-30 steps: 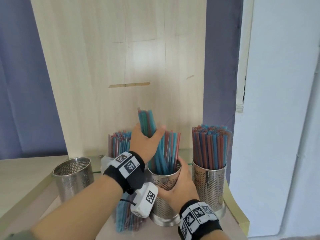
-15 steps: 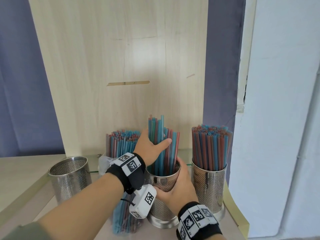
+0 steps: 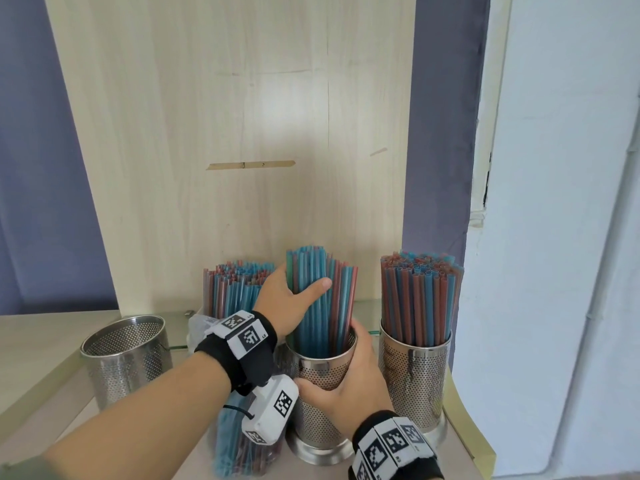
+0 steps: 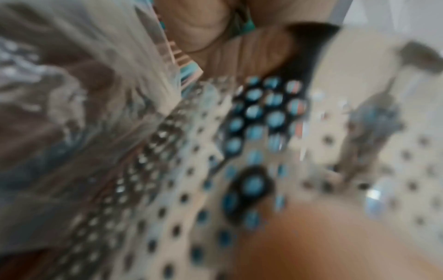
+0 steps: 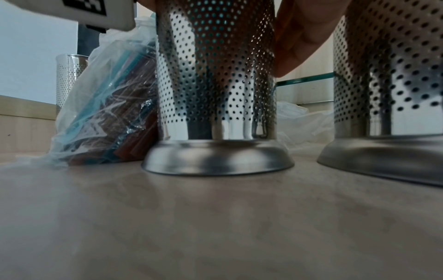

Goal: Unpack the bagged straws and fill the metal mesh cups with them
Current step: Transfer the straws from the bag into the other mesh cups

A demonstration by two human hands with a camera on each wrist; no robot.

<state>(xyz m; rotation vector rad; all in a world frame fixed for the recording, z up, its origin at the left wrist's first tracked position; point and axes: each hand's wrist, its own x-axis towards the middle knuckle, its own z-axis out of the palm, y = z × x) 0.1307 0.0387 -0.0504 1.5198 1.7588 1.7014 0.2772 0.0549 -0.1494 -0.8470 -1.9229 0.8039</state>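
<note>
My left hand (image 3: pixel 289 301) grips a bundle of blue and red straws (image 3: pixel 320 299) standing upright in the middle mesh cup (image 3: pixel 320 403). Around that cup's wall my right hand (image 3: pixel 346 382) is wrapped, thumb on the near side and fingers at the rim. The right wrist view has the same cup (image 5: pixel 215 85) upright on the tabletop, my fingers (image 5: pixel 299 37) against its right side. To the right a second mesh cup (image 3: pixel 414 379) is packed with straws (image 3: pixel 420 299). Behind my left wrist stands another batch of straws (image 3: pixel 235 291). An empty mesh cup (image 3: pixel 128 358) sits far left.
A plastic bag of straws (image 3: pixel 235 441) lies against the middle cup's left side, also in the right wrist view (image 5: pixel 107 113). A wooden panel (image 3: pixel 225 133) rises behind the cups. The table's right edge (image 3: pixel 467 427) runs close to the full cup. The left wrist view is blurred.
The straw bundle in my left hand has come down from a leftward tilt to upright, sinking deeper into the middle cup. My right hand has stayed on the cup.
</note>
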